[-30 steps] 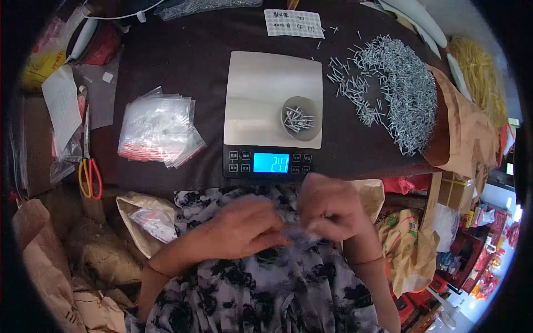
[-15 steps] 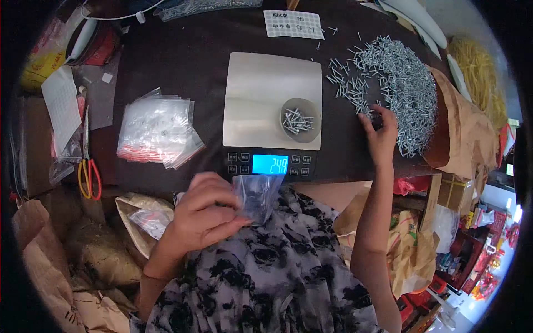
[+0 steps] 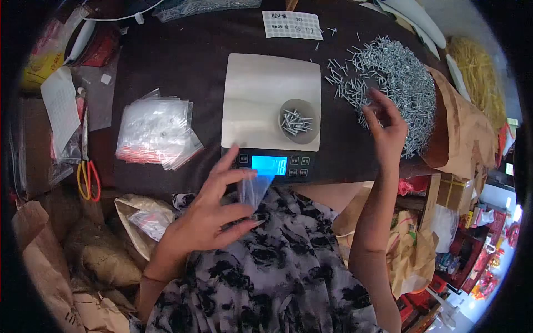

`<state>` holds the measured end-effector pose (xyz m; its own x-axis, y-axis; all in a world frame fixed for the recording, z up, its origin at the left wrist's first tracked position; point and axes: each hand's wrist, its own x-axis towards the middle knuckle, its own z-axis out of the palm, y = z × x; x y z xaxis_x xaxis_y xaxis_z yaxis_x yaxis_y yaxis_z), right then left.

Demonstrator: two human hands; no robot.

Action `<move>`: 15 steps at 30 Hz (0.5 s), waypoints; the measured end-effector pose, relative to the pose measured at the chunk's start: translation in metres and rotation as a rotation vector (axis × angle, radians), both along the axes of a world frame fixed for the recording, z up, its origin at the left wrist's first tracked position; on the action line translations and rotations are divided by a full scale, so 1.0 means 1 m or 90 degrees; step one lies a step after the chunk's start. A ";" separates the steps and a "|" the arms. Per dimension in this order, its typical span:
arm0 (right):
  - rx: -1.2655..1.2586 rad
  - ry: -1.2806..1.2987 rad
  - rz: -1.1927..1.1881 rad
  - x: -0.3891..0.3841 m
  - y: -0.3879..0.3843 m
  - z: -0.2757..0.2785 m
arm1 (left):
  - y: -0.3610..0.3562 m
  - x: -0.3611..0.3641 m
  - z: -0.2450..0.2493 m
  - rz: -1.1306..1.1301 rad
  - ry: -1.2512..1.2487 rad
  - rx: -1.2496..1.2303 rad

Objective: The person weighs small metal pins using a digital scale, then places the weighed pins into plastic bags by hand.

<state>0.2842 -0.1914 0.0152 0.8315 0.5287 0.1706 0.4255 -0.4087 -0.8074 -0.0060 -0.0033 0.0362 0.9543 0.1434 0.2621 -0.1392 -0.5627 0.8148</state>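
Note:
My left hand is at the table's front edge, its index finger stretched toward the scale's keys. A small clear plastic bag is held at its other fingers, in front of the lit display. My right hand hovers at the near left side of a large pile of silver screws, thumb and forefinger apart. Between the hands stands the digital scale with a pale plate. On its right part sits a small round bowl holding several screws.
Flat clear bags with red edges lie stacked left of the scale. Scissors are at the far left. A handwritten label sheet lies behind the scale. Brown paper borders the pile on the right.
My left hand has spread its fingers, the index now reaching up to the scale's keys. My right hand has moved slightly right and its fingers have lifted. The display shows different digits.

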 end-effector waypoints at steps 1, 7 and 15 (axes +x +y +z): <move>0.045 0.033 0.058 -0.010 0.006 0.008 | -0.001 -0.001 -0.003 -0.020 0.013 -0.006; 0.122 0.099 0.268 -0.050 0.036 0.026 | -0.003 -0.004 -0.015 -0.040 -0.030 -0.025; -0.014 -0.053 0.307 -0.045 0.032 0.005 | -0.002 -0.006 -0.016 0.118 -0.118 -0.071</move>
<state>0.2397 -0.1597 0.0200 0.4748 0.8547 0.2097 0.6330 -0.1661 -0.7561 -0.0123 -0.0053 0.0197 0.8467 0.3482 0.4022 -0.1947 -0.5008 0.8434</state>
